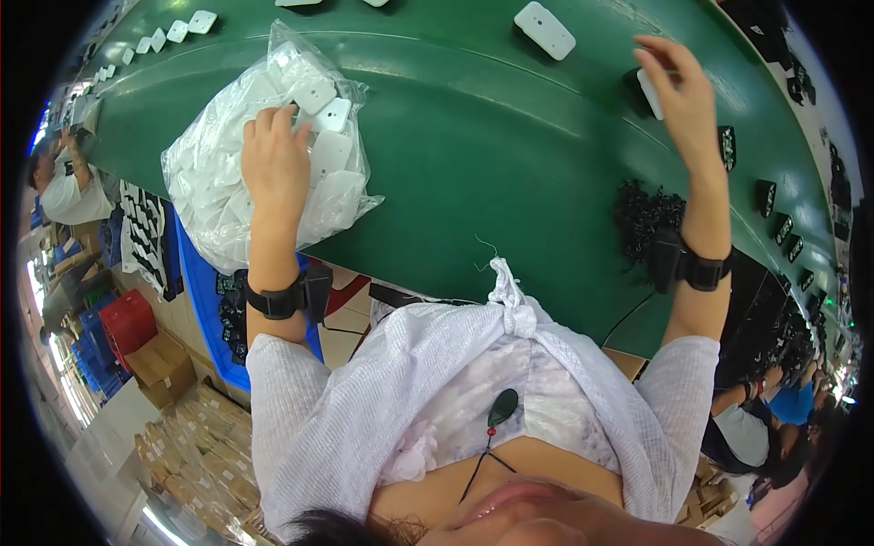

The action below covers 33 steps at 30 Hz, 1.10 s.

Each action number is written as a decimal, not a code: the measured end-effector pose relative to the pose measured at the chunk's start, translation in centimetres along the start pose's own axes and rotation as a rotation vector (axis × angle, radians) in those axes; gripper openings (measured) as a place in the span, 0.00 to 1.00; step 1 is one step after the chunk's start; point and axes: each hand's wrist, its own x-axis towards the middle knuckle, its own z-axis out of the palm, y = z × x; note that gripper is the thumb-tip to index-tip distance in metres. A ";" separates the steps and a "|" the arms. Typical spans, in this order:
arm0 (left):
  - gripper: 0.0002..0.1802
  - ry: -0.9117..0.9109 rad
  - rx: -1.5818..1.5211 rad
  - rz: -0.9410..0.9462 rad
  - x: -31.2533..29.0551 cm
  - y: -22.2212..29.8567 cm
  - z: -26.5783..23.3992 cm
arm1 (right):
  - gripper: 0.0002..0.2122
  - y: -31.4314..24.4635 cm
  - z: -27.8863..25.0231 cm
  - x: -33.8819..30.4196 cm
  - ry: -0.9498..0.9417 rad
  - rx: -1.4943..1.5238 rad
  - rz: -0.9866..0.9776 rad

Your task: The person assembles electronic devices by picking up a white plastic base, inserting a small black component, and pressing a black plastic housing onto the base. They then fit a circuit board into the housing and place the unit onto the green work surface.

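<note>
Head view, looking down over a green conveyor belt (492,164) that curved across the upper part of the frame. At far left, another person (64,187) in a white top worked at the same belt, with red and blue crates (123,323) and cardboard boxes (164,369) on the floor below. Small white plates (177,30) lay in a row on the belt's upper left. Next came a clear plastic bag (218,196) full of white plastic covers (330,150), resting on the belt's near edge. The left hand (273,159) lay on top of the bag's open mouth, fingers bent down into the covers; whether it gripped one could not be told. A black band (278,300) circled the left wrist. At centre, the wearer's white knotted shirt (510,314) filled the lower frame. One white cover (544,30) lay alone on the belt near the top. Further right, the right hand (683,100) was raised over the belt, fingers loosely curled around a small white piece (649,94) held at the fingertips above a dark part. A heap of small black parts (642,214) sat beside the right wrist, which wore a matching black band (696,268). Black parts (765,196) stood in a line along the belt's right edge.
</note>
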 end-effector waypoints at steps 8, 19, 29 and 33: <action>0.26 -0.034 -0.225 -0.098 1.8 1.6 2.0 | 0.09 -3.9 3.8 -0.5 -0.062 0.051 -0.093; 0.15 -0.090 -0.496 -0.292 -0.2 2.3 -1.7 | 0.09 -2.5 2.7 -2.5 -0.025 -0.021 0.020; 0.11 -0.321 -1.112 -0.014 -2.8 10.3 -1.9 | 0.17 -3.0 7.2 2.4 0.141 -0.237 -0.263; 0.14 -0.612 -0.731 0.278 -2.6 12.6 -2.5 | 0.24 -1.9 8.5 2.2 -0.023 -0.267 -0.248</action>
